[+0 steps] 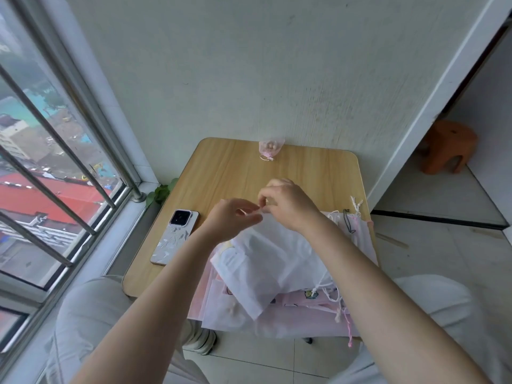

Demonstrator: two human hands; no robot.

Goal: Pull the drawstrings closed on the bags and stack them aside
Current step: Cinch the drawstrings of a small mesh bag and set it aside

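Wood-grain laminate covers the small rounded table [230, 167] I'm looking down on, and going from the left I first see a barred window [55, 151], then a phone in a pale patterned case [175, 236] lying flat just left of my left hand. My left hand [235, 217] hovers above the tabletop with its fingers drawn together, pinching what looks like the top edge or cord of a white fabric drawstring bag [266, 261]; the cord itself is too thin and blurred for me to be sure which. Touching it fingertip to fingertip, my right hand [288, 206] is curled too, thumb and forefinger nipping the same mouth of the bag. That white bag slopes down from both hands toward me and lies on top of a loose heap of pink and white drawstring bags [291, 314] beneath my forearms, at the near right of the table. Beyond my hands, against the wall, sits a small sheer pink pouch [271, 147], its mouth gathered. Right of my right hand, loose white and black cords [352, 212] lie at the table's edge, and farther right an orange plastic stool [448, 145] stands on the tiled floor.
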